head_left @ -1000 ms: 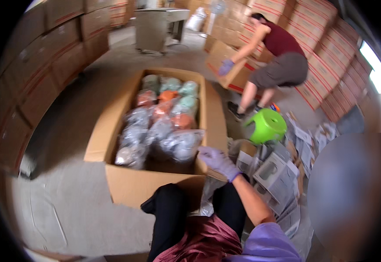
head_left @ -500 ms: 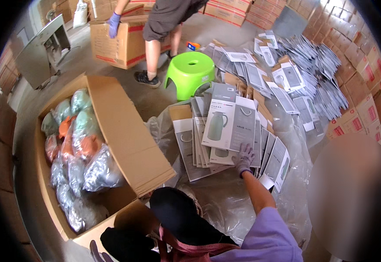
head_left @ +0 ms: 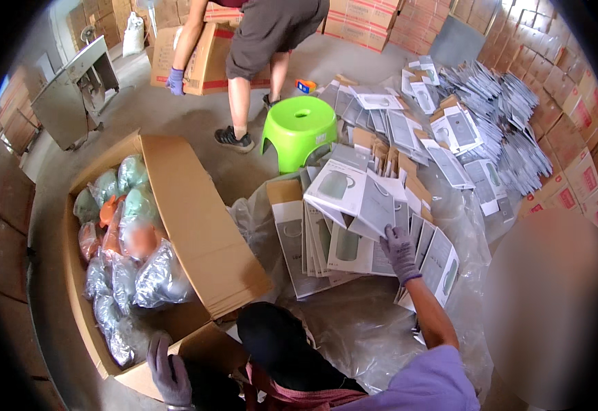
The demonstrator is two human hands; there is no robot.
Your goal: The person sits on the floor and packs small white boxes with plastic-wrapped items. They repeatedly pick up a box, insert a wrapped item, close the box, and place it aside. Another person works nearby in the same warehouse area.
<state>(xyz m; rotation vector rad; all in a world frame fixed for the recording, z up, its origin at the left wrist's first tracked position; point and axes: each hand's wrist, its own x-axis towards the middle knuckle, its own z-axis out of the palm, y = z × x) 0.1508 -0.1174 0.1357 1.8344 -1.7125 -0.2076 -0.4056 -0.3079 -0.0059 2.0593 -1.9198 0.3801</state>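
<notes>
My right hand (head_left: 400,253), in a grey glove, pinches the lower edge of a flattened printed carton (head_left: 339,186) showing a green jug. That carton is lifted and tilted above a pile of similar flattened cartons (head_left: 348,252). At the lower left, my left hand (head_left: 169,373), also gloved, has its fingers stretched up by the near wall of a large cardboard box (head_left: 206,226); it holds nothing visible, and contact with the box is unclear. In that box lie several plastic-wrapped jugs (head_left: 160,277), some green, some orange, others silvery.
A bright green stool (head_left: 302,120) stands beyond the cartons. Behind it a co-worker in dark shorts (head_left: 271,38) bends over a brown carton (head_left: 206,58). More flattened cartons (head_left: 477,103) lie at the far right. Clear plastic sheeting (head_left: 340,329) spreads under the near pile. A metal frame (head_left: 73,96) stands far left.
My right hand has gone from resting on the pile to gripping the top carton, whose near edge is now raised. My left hand has risen beside the box. The co-worker's carton has shifted farther away.
</notes>
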